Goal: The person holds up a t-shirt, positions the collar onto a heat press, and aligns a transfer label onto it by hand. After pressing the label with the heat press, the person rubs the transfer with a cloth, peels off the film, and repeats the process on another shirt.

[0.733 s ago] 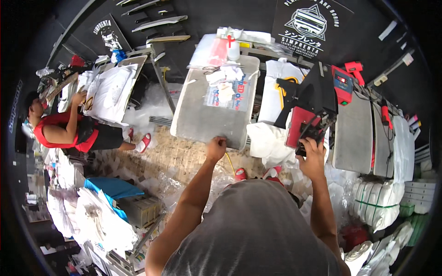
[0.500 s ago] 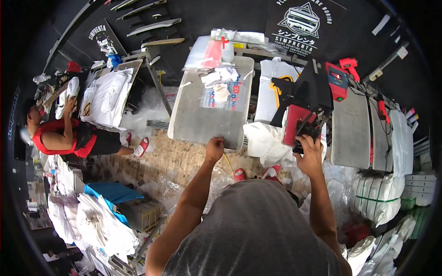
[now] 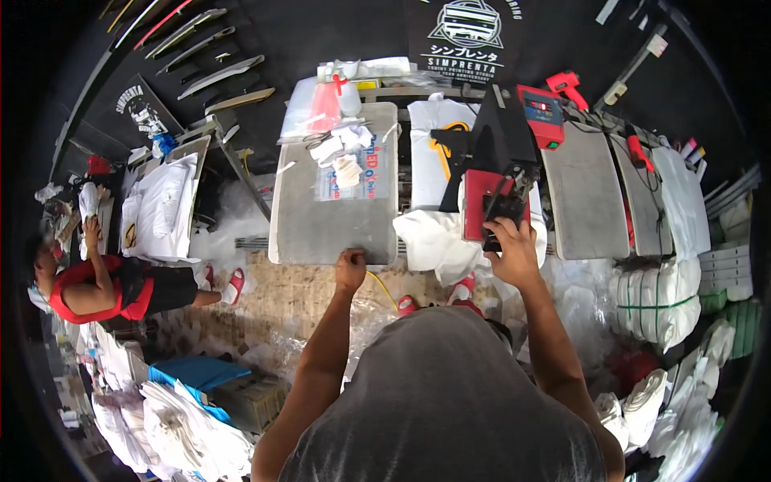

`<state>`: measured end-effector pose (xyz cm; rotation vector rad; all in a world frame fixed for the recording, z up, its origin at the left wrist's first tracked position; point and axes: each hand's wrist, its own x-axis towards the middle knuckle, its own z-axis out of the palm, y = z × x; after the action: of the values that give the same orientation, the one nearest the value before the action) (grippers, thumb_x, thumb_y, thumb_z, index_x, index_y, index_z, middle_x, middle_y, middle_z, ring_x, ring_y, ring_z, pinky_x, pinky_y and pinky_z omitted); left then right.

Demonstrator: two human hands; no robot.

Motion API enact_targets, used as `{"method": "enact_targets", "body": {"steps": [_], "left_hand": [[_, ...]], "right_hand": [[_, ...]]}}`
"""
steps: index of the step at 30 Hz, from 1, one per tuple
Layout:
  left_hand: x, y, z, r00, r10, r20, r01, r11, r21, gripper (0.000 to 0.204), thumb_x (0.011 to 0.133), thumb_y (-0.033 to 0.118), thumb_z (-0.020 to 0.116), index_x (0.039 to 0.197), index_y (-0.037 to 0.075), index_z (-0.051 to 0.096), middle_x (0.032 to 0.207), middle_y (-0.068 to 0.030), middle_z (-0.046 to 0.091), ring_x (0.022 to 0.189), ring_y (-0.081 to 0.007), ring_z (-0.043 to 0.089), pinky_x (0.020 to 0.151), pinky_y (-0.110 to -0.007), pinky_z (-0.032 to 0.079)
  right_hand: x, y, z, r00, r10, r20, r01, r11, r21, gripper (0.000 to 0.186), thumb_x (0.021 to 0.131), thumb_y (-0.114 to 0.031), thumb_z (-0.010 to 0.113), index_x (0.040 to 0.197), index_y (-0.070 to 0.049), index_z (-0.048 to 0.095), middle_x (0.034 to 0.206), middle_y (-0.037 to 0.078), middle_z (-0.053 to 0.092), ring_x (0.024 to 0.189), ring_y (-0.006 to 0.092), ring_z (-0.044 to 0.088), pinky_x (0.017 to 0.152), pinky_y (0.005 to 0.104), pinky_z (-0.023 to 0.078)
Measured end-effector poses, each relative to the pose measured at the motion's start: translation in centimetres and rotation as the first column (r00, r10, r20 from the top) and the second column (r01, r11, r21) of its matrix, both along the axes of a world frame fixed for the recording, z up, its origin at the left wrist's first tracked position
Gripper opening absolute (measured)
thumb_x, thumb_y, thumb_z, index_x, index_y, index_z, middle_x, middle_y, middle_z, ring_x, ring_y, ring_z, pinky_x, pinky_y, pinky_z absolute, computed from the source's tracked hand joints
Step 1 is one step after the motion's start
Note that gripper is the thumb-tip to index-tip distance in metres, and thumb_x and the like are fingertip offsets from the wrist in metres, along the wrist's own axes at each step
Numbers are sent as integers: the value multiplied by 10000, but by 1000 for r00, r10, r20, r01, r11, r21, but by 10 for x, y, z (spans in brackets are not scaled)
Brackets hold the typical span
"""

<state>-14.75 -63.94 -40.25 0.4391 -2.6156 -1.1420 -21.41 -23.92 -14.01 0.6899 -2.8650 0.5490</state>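
Note:
My right hand [image 3: 511,247] is wrapped round the black handle [image 3: 491,239] of a heat press, with its thumb toward the left. The heat press has a red plate [image 3: 481,201] and a tall black housing [image 3: 504,132]. White fabric [image 3: 434,241] hangs out from under the plate. At the front edge of a grey padded board [image 3: 305,217], my left hand [image 3: 351,270] is curled closed; whatever may be inside its fingers is hidden. White paper scraps [image 3: 347,145] and a printed plastic sheet [image 3: 373,181] lie farther back on that board.
A white shirt [image 3: 430,153] with a black and yellow piece lies behind the press. To the right are a red control box [image 3: 542,116], a red heat gun [image 3: 567,87] and more grey boards [image 3: 585,193]. At far left, a person in red [image 3: 84,285] handles white fabric.
My view has swung a little to the right, so the boards and press appear farther left. My right hand stays on the press handle; my left hand remains curled at the board's edge.

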Motion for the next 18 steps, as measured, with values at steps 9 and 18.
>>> {"method": "enact_targets", "body": {"steps": [9, 18], "left_hand": [[-11, 10, 34, 989, 18, 144, -39, 989, 145, 170, 891, 178, 649, 992, 72, 736, 952, -167, 724, 901, -344, 697, 810, -433, 559], [-175, -90, 83, 985, -171, -6, 158, 917, -365, 267, 862, 216, 671, 1096, 102, 733, 1282, -214, 639, 1087, -371, 677, 959, -453, 547]], "right_hand": [[-1, 4, -5, 998, -28, 53, 27, 999, 29, 592, 681, -145, 840, 1244, -173, 659, 1276, 36, 595, 1133, 346, 510, 980, 479, 374], [-8, -3, -8, 997, 2, 76, -3, 1000, 13, 612, 654, -130, 835, 1235, -178, 650, 1262, 59, 592, 1109, 366, 509, 946, 526, 367]]}}
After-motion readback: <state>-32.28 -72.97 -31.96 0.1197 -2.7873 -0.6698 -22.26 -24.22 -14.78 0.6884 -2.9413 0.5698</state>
